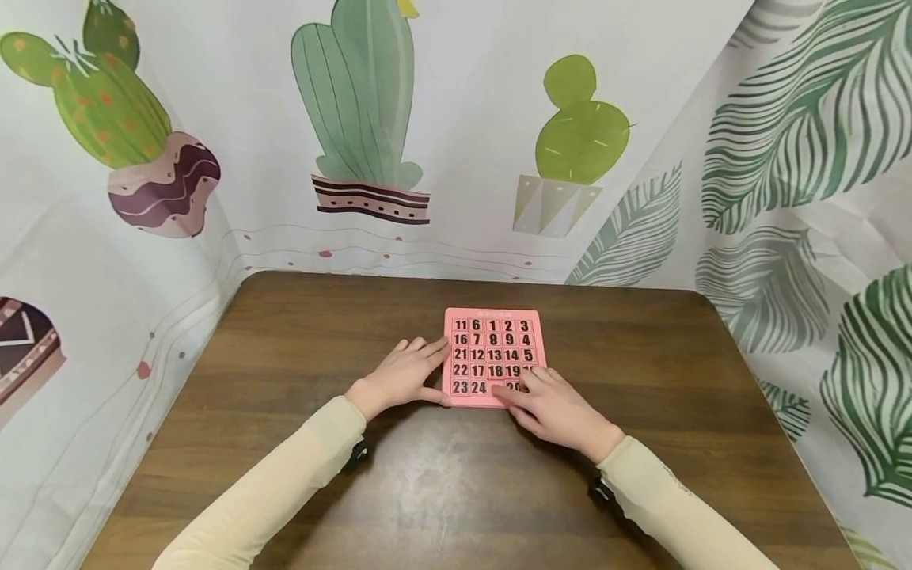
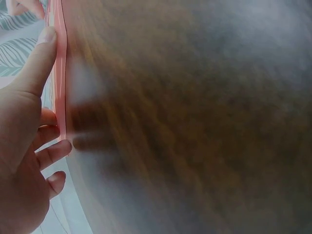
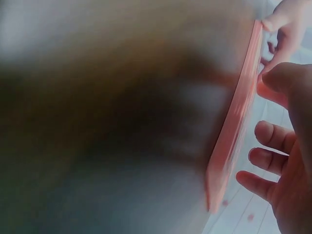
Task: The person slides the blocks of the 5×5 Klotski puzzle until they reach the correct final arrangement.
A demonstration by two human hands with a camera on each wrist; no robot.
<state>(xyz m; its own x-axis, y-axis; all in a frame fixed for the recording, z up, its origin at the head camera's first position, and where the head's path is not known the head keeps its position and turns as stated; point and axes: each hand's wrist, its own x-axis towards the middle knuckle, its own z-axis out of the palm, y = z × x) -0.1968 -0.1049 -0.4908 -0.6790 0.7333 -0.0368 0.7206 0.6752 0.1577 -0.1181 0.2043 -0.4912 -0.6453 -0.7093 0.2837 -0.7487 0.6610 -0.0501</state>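
A pink sliding number puzzle (image 1: 496,314) lies flat on the table, its square white tiles bearing black numbers. At the puzzle's left side, my left hand (image 1: 402,376) rests its thumb by the near corner and its fingertips along the edge, fingers spread. My right hand (image 1: 559,408) reaches over the lower right part, index fingertip on the bottom row beside the 24 tile (image 1: 478,388). Its fingers partly cover the lower right tiles. In the right wrist view, the puzzle's side (image 3: 231,126) shows edge-on, with the thumb and other fingers apart from it.
The brown wooden table (image 1: 321,317) extends around the puzzle on all sides. Behind it hangs a white cloth (image 1: 470,142) printed with cacti and leaves. Both forearms wear pale sleeves (image 1: 285,483), with a dark device (image 1: 602,492) under each wrist.
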